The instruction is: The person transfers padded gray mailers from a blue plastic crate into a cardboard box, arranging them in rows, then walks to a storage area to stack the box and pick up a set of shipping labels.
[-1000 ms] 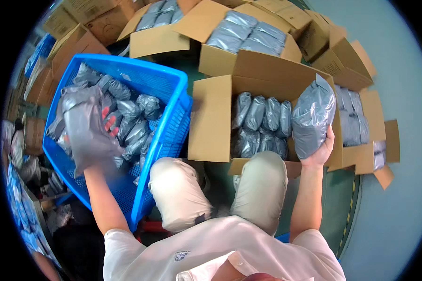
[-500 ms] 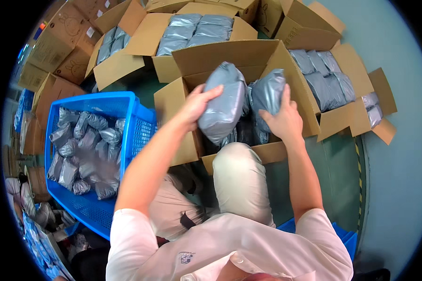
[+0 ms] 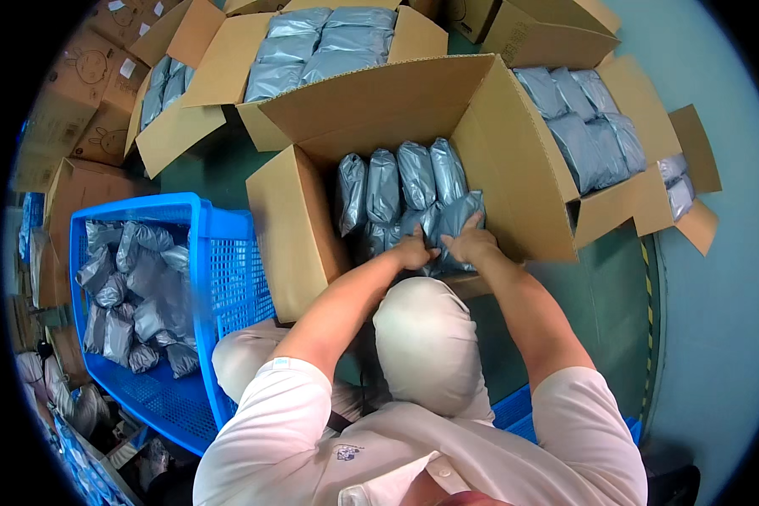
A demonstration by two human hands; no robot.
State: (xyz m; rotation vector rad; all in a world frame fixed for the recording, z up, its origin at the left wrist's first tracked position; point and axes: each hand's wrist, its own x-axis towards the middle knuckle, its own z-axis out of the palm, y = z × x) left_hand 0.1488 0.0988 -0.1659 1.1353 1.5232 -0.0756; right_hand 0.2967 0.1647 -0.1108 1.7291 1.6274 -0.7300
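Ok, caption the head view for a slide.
Both hands, left hand and right hand, press a grey bag into an open carton beside a blue crate.

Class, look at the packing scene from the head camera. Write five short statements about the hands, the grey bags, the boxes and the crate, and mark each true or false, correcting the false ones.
1. Both hands press on a grey bag inside the open cardboard box. True; left hand, right hand.
2. The blue crate is on the person's right. False: it is on their left.
3. The crate holds grey bags. True.
4. The box being filled is sealed shut. False: its flaps stand open.
5. The neighbouring boxes hold no bags. False: they hold grey bags too.
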